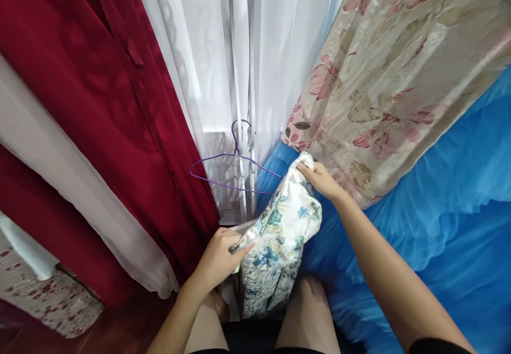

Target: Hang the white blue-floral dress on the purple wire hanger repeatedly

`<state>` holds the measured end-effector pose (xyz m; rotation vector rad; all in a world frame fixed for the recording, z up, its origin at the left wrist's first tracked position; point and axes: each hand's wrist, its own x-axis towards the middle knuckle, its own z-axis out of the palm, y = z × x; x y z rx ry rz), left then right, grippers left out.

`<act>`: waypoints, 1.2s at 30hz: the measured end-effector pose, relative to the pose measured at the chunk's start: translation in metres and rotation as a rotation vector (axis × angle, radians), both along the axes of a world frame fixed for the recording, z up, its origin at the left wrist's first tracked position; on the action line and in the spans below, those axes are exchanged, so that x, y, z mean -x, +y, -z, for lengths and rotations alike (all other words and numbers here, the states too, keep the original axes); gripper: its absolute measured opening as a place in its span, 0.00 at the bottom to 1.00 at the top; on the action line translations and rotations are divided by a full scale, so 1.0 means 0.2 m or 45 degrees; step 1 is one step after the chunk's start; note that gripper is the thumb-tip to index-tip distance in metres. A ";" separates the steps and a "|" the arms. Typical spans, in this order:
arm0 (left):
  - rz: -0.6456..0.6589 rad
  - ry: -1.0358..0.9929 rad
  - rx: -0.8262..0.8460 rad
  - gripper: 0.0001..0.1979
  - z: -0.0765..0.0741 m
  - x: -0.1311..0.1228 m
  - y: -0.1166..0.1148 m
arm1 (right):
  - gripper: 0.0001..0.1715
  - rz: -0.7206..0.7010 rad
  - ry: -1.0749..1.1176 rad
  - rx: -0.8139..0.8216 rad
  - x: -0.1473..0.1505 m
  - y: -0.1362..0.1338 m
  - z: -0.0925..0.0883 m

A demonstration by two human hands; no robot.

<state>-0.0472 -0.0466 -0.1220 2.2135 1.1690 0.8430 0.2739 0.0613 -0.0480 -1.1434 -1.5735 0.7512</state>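
Observation:
A white floral dress [279, 226] with blue, green and yellow flowers hangs in front of my legs, its lower part gathered in folds. My left hand [221, 255] is closed on its left upper edge. My right hand [319, 178] pinches its upper right corner. Behind it, a thin purple hanger [215, 156] hangs by its hook from a white metal bar [239, 98]. The hanger's left arm is bare. Its right end passes behind or into the dress; I cannot tell which.
Dark red curtain-like fabric [107, 93] and a white length of cloth [80, 178] hang at left. White sheer curtains [191, 50] cover the back. At right hang a beige floral dress [375, 109] and ruffled blue tulle [431, 231]. A reddish floor [123, 327] shows at lower left.

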 end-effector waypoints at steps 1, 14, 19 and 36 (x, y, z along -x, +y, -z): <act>-0.041 -0.023 -0.039 0.23 -0.03 0.03 0.01 | 0.32 -0.096 0.074 0.125 0.05 0.08 -0.01; -0.073 -0.070 0.241 0.18 -0.03 0.60 0.14 | 0.20 -0.674 0.404 0.759 0.30 0.02 -0.05; 0.033 0.284 0.014 0.19 -0.02 0.61 0.23 | 0.16 -0.504 0.527 0.810 0.31 0.01 -0.05; -0.142 -0.342 -0.170 0.15 -0.54 0.58 0.71 | 0.16 -0.542 0.297 0.937 0.23 0.01 -0.17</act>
